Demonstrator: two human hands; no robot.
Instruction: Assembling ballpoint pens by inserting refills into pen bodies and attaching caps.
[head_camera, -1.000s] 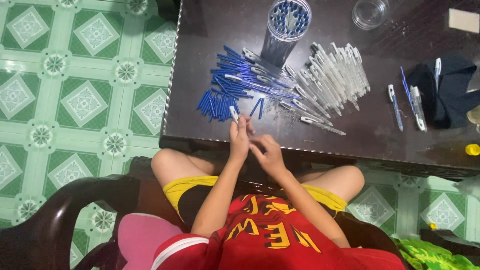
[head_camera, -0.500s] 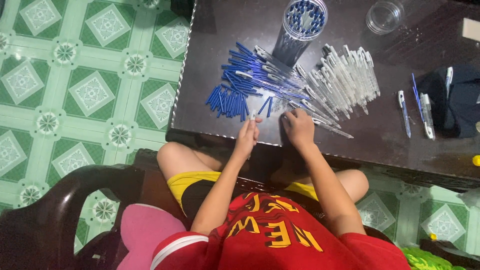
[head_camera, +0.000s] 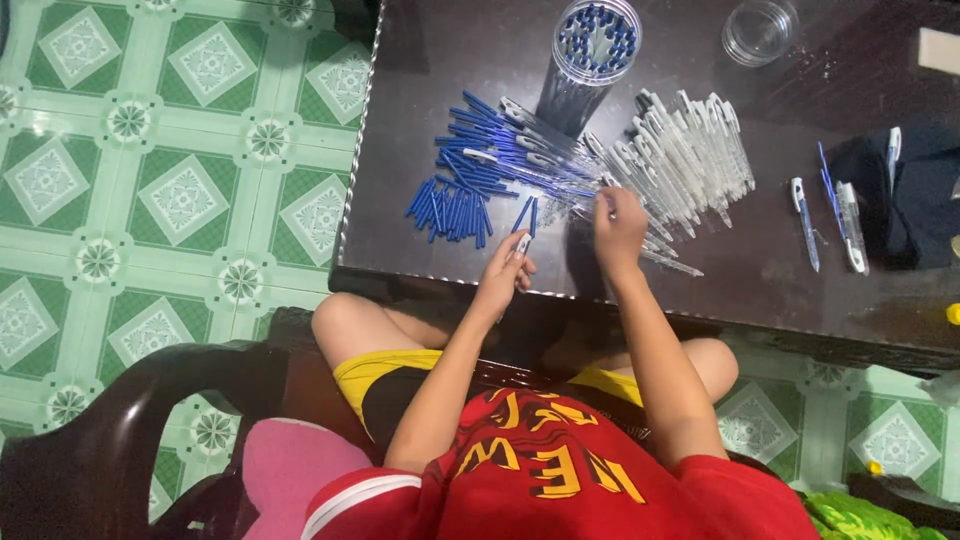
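Beside the blue cap pile (head_camera: 450, 210) on the worktop (head_camera: 760, 290), the left hand (head_camera: 508, 272) pinches a pen piece (head_camera: 523, 243) while the right hand (head_camera: 620, 222) closes on clear pen barrels (head_camera: 680, 150).

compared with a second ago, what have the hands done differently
The right hand left the left hand and reached forward into the pile of clear pen barrels. The left hand stayed near the table edge, holding a small pen part. The blue caps, the tall container of pens and the dark table kept their places.
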